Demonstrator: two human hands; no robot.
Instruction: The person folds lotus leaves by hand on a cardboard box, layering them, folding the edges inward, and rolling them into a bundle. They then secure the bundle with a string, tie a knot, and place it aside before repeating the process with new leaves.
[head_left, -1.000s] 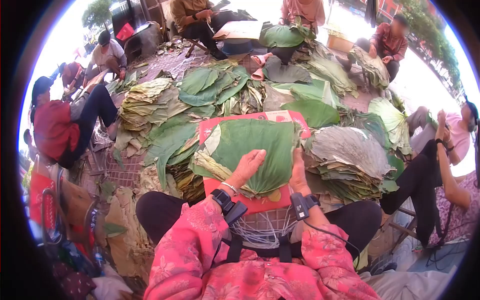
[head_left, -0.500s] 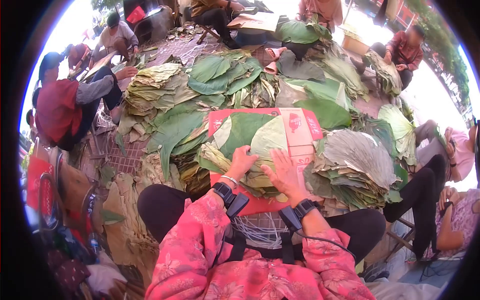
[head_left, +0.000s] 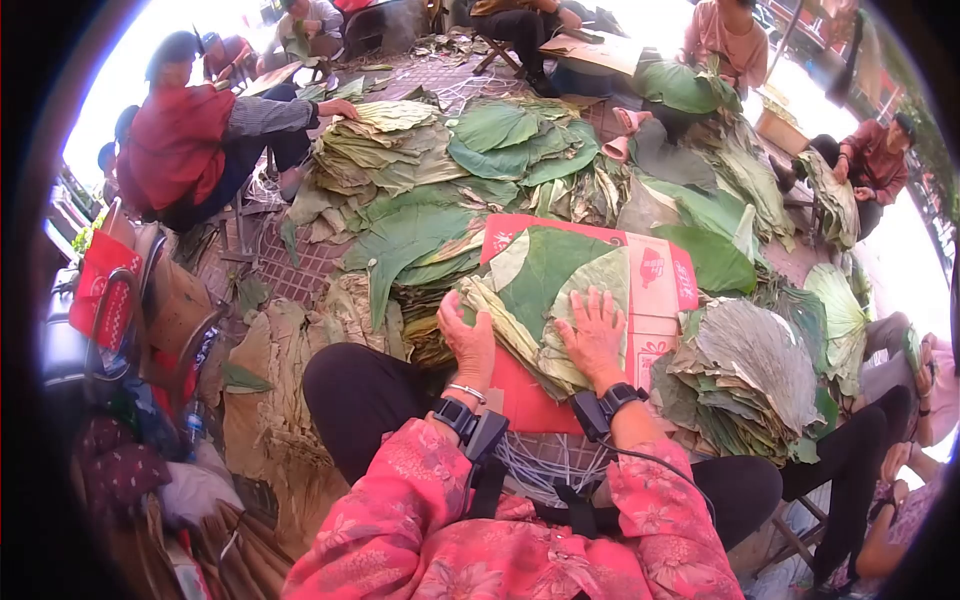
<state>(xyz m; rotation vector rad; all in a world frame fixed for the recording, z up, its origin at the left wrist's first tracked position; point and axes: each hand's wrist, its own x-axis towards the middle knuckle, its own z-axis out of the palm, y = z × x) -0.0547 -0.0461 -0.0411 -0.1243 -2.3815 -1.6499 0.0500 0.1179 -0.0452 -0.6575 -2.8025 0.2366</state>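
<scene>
A bundle of folded large green leaves [head_left: 545, 272] lies on a red printed cardboard sheet [head_left: 658, 300] in front of my lap. Its folded edges are pale and wrinkled along the near left side. My left hand [head_left: 470, 348] is at the bundle's left edge, thumb and fingers apart, gripping nothing. Flat on top of the bundle rests my right hand [head_left: 595, 338], with its fingers spread over a pale leaf. Close by on the right stands a thick stack of dried grey-green leaves [head_left: 750, 355].
More leaf piles [head_left: 385, 150] spread beyond the cardboard. White straps [head_left: 545, 462] lie on the brick ground below it. Several other people sit around, one in a red top [head_left: 180, 150] touching a pile at the left. A red bag [head_left: 105, 275] stands at the left.
The leaf bundle is flatter, with more of its green face showing. My left hand has shifted left and opened off the folded edge; my right hand has spread flat. The camera view has turned left.
</scene>
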